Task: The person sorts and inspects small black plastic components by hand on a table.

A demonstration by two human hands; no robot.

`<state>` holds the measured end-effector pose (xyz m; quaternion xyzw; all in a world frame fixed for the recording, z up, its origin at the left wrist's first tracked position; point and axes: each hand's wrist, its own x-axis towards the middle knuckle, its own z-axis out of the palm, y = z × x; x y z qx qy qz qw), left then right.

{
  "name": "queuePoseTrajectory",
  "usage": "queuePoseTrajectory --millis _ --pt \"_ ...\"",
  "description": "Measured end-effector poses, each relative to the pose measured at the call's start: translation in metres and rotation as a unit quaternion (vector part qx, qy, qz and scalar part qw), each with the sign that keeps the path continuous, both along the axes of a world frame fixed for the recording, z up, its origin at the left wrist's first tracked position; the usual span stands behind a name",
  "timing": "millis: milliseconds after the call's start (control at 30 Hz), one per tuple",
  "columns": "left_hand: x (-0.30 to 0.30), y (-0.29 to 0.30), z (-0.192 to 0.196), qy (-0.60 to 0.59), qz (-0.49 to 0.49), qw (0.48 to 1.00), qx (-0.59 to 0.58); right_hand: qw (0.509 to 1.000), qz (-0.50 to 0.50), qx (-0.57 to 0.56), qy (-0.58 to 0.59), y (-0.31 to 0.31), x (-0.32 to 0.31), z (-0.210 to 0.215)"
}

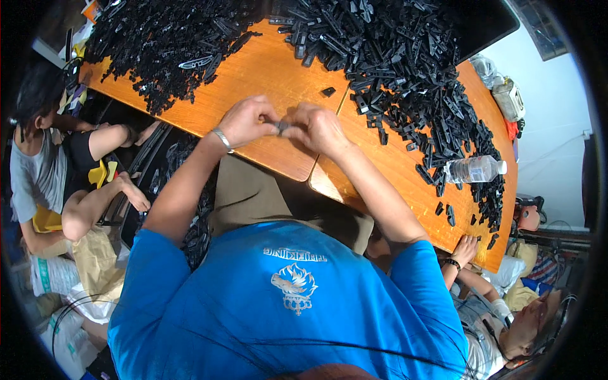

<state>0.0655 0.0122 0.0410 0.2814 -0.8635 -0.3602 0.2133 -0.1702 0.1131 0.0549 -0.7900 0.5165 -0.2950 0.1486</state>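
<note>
Right now my left hand (244, 121) and right hand (316, 128) meet above the table (266, 76), both pinching one small black part (280, 126) between the fingertips. How far along I am is hard to judge: two big heaps of black pieces (392, 69) lie unsorted across the far side, so most seems left. One stray piece (328, 92) sits just beyond my hands. A clear bottle (474, 169) lies on its side at my right among pieces. Co-workers sit on either side; one's hand (467, 248) rests on the table's edge.
</note>
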Motion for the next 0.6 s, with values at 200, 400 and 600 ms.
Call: queuePoseTrajectory --millis 200,400,600 --pt "-0.024 -0.054 0.025 -0.031 0.057 0.996 -0.054 0.987 -0.140 -0.021 0.080 0.000 -0.035 0.028" --pt "-0.120 -0.099 0.032 0.003 0.148 0.968 -0.204 0.960 -0.164 -0.037 0.222 -0.028 -0.052 0.006" --pt "-0.124 -0.099 0.013 -0.025 0.126 0.977 -0.172 0.971 -0.129 -0.039 0.197 -0.009 -0.049 0.005"
